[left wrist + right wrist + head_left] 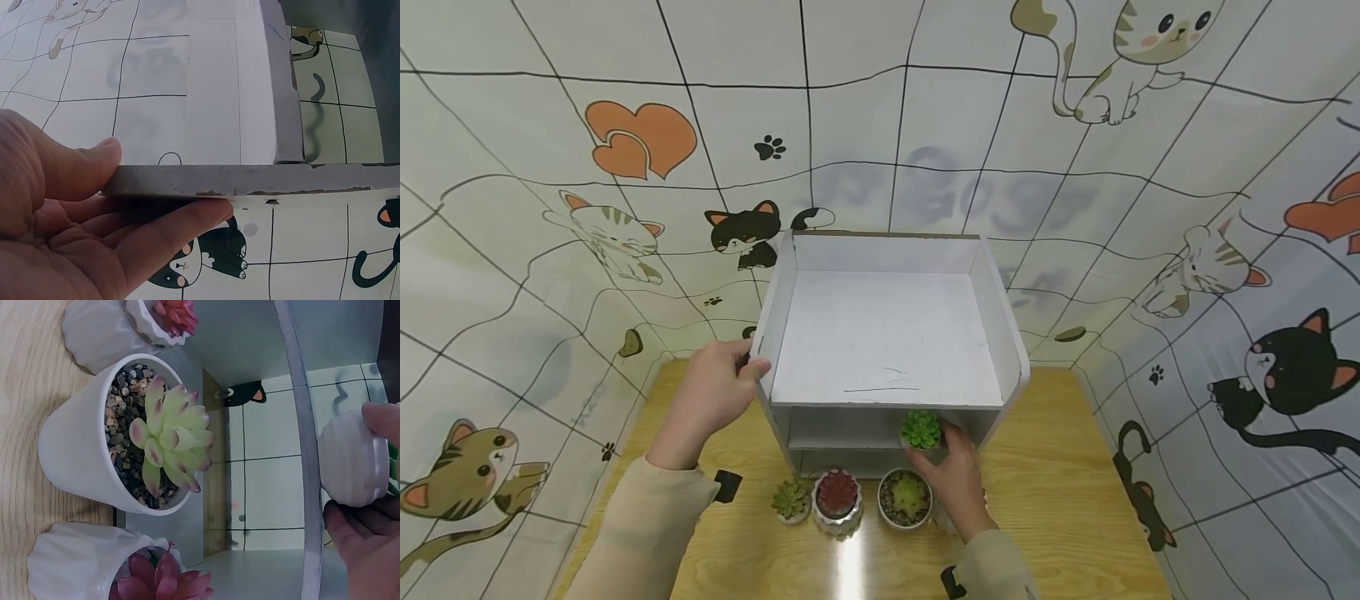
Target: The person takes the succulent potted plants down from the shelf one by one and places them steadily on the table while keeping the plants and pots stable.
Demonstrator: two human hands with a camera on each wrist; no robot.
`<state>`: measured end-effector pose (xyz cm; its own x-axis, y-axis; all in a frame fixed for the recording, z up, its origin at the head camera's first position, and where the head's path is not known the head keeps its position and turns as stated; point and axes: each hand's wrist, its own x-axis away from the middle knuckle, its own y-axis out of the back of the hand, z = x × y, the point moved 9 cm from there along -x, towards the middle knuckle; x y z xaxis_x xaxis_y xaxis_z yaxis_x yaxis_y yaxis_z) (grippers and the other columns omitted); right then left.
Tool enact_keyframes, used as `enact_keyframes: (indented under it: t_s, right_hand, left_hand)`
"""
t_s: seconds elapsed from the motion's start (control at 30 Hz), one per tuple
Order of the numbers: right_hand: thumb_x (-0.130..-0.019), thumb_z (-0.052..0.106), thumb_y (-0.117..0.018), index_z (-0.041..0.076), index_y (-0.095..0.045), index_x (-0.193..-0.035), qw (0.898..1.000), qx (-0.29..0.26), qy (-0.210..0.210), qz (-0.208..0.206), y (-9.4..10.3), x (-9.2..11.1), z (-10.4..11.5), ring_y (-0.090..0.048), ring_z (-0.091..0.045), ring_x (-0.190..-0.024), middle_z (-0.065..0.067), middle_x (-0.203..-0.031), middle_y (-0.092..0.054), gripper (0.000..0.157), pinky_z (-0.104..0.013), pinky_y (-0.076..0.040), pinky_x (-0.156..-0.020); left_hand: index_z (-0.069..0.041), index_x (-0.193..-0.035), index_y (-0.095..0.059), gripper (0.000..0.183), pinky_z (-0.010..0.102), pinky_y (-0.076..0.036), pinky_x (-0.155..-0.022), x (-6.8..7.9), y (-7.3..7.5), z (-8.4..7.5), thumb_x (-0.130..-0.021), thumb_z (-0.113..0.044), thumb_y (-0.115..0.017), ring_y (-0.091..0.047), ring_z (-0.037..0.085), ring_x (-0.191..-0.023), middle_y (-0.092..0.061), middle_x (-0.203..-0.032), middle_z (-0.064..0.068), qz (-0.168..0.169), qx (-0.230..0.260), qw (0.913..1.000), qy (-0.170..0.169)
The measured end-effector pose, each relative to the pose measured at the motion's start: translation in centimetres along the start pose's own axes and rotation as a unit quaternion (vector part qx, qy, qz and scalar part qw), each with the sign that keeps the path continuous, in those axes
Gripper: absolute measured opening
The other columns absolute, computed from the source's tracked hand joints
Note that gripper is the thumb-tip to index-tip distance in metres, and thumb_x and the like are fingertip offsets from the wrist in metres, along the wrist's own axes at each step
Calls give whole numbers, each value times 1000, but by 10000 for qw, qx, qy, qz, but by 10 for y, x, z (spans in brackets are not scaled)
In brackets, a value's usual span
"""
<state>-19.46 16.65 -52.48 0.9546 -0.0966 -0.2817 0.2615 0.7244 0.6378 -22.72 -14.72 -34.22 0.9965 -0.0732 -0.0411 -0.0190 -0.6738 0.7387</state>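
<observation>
My left hand (718,387) grips the left side panel of a white shelf unit (880,333); in the left wrist view the thumb lies on one face of the panel edge (250,180) and the fingers on the other. At the unit's lower opening, my right hand (953,477) holds a small white ribbed pot (354,459) with a green succulent (921,429) between thumb and fingers. The pot's base meets the front of the inner shelf board (304,444). Much of that plant is out of frame in the right wrist view.
In front of the unit on the wooden table (1060,500) stand a small light-green succulent (789,498), a dark red succulent (837,495) in a white pot and a gravel-filled white pot (75,444). Another potted plant is mostly hidden by my right hand. Cat-print sheeting (865,117) hangs behind.
</observation>
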Motion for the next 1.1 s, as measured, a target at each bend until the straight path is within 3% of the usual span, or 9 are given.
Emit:
enact_keyframes:
  t_s: [0.13, 0.5, 0.7, 0.83, 1.1]
  right_hand:
    - [-82, 23, -89, -8, -61, -131, 10000, -12, -82, 26, -1, 0, -1, -65, -36, -102, -22, -116, -67, 64, -53, -56, -87]
    - [-82, 22, -88, -9, -62, -129, 10000, 5, -24, -2, 0, 0, 0, -66, -37, -100, -23, -115, -67, 62, -53, -56, -85]
    - [-82, 21, -88, -9, -61, -130, 10000, -63, -68, -6, 0, 1, -2, -66, -38, -101, -24, -117, -67, 62, -54, -57, -86]
    - [-82, 19, -88, -9, -61, -130, 9999, -92, -69, -22, 2, 2, 0, -67, -41, -105, -26, -120, -66, 61, -55, -56, -88]
    - [-83, 19, -87, -6, -62, -129, 9995, -253, -210, -4, 6, 6, 0, -66, -42, -112, -24, -122, -67, 58, -56, -55, -95]
  left_hand:
    - [13, -138, -58, 40, 31, -36, -50, 0, 0, 1, -104, -9, -58, -38, 16, -51, -73, -101, 24, 5, 26, 10000, 12]
    - [12, -135, -61, 37, 33, -39, -59, 0, 0, 0, -104, -10, -59, -47, 22, -65, -69, -122, 29, -23, 49, 10000, 55]
    - [12, -136, -61, 38, 34, -35, -55, 1, 0, 0, -105, -9, -58, -35, 18, -58, -71, -116, 28, 12, 162, 9999, 58]
    - [12, -136, -60, 38, 34, -36, -56, 1, 0, 1, -105, -9, -58, -36, 19, -59, -70, -119, 29, 1, 154, 9999, 45]
    - [11, -133, -63, 35, 34, -36, -57, 0, -1, 2, -105, -9, -58, -39, 19, -60, -73, -104, 23, 30, 115, 9999, -31]
